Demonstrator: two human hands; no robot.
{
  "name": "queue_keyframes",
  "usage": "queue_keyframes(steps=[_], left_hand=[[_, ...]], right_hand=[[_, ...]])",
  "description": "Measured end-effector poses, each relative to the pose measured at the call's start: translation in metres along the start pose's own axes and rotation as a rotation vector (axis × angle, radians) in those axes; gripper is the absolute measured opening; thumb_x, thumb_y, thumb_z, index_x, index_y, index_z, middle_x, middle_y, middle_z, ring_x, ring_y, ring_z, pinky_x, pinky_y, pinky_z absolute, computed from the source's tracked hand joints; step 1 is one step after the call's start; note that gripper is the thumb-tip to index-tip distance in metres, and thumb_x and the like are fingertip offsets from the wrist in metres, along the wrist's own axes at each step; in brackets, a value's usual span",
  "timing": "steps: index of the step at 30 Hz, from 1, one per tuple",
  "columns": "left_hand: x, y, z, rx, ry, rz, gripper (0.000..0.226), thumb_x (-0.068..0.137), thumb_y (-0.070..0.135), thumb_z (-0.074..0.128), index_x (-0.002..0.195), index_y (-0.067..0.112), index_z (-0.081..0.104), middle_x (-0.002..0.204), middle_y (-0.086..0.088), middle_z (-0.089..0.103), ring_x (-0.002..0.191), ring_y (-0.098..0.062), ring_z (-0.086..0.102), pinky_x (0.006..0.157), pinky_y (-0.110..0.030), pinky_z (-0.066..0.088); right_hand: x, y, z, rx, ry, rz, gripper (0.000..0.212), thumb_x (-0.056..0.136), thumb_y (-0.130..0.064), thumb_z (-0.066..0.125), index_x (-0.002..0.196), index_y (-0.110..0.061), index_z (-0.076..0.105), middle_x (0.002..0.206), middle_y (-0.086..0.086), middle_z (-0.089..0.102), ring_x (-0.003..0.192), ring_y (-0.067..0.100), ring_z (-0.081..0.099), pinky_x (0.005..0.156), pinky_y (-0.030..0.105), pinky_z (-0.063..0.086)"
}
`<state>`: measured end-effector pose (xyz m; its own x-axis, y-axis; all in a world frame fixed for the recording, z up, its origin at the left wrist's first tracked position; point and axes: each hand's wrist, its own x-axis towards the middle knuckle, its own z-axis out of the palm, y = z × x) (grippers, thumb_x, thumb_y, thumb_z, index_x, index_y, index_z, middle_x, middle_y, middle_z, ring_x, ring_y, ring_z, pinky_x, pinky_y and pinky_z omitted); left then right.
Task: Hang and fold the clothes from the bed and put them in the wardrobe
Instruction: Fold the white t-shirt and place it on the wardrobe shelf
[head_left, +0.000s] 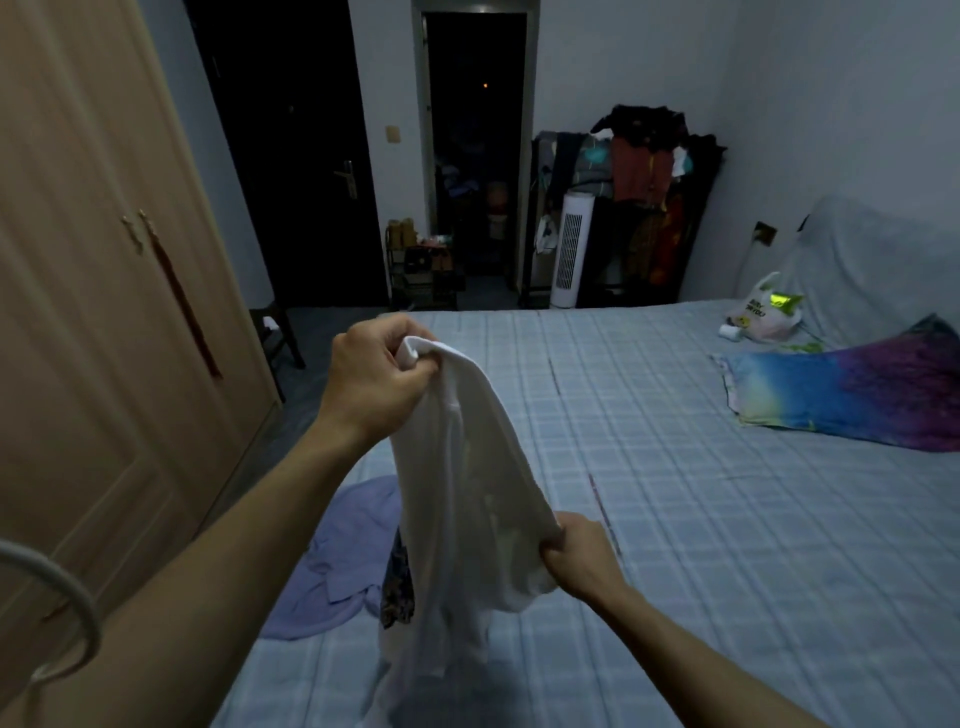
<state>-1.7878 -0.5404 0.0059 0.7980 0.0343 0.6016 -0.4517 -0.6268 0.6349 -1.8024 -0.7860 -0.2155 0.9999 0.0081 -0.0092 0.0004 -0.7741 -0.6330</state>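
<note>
Dim bedroom w/ pale walls; a bed (701, 519) w/ a blue-grey checked cover fills the centre and right, and a tan wardrobe (93, 322) w/ closed doors stands along the left. Both hands hold a white garment (467, 493) up above the near-left part of the bed: left hand (376, 379) is raised, fingers closed tight around a bunched top edge; right hand (582, 553) is lower and nearer, fist clenched on another bunch of the same cloth. Fabric stretches between the 2 grips and the rest hangs down toward the mattress. Behind it, on the bed's left edge, lie a lavender shirt (337, 561) and a dark patterned piece (397, 587), partly hidden, touching each other. A white hanger (67, 613) shows at bottom left, hook only. Far right: a multicoloured pillow (841, 395) and, just past it, a plastic bag (763, 312). At the back, a dark doorway (475, 145), a white tower fan (571, 249) and a rack loaded w/ clothes (644, 171).
</note>
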Motion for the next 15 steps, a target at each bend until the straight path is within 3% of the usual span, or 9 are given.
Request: queue_keyframes(steps=[4,7,12,15], left_hand=[[-0.02,-0.022,-0.027,-0.062,0.052,-0.059,0.011,0.08,0.008,0.07,0.081,0.02,0.071,0.071,0.003,0.068,0.062,-0.008,0.061,0.053,-0.024,0.048],[-0.034,-0.035,-0.04,-0.103,0.082,-0.116,0.013,0.079,0.005,0.071,0.082,0.018,0.071,0.073,0.001,0.069,0.06,-0.004,0.058,0.055,-0.023,0.046],[-0.057,-0.043,-0.042,-0.17,0.143,-0.231,0.013,0.075,0.004,0.071,0.076,0.017,0.069,0.069,-0.004,0.068,0.06,-0.013,0.058,0.057,-0.036,0.051],[-0.068,-0.035,-0.035,-0.165,0.209,-0.268,0.011,0.074,0.007,0.072,0.074,0.017,0.068,0.066,-0.003,0.067,0.059,-0.015,0.058,0.058,-0.042,0.053]], right_hand=[[-0.02,-0.008,-0.01,0.081,0.17,0.057,0.014,0.081,-0.022,0.048,0.081,-0.013,0.06,0.076,0.003,0.065,0.075,0.027,0.062,0.061,0.034,0.043],[-0.029,-0.017,-0.042,0.158,0.33,0.115,0.006,0.088,-0.009,0.055,0.092,-0.009,0.06,0.08,0.003,0.062,0.075,0.022,0.055,0.064,0.029,0.035],[-0.037,-0.033,-0.106,0.165,0.5,0.013,0.01,0.088,-0.003,0.055,0.095,-0.008,0.06,0.083,0.003,0.061,0.076,0.021,0.054,0.062,0.028,0.033],[-0.045,-0.041,-0.139,0.187,0.568,-0.073,0.008,0.09,-0.004,0.053,0.092,-0.01,0.058,0.076,-0.003,0.057,0.067,0.009,0.052,0.055,0.022,0.036]])
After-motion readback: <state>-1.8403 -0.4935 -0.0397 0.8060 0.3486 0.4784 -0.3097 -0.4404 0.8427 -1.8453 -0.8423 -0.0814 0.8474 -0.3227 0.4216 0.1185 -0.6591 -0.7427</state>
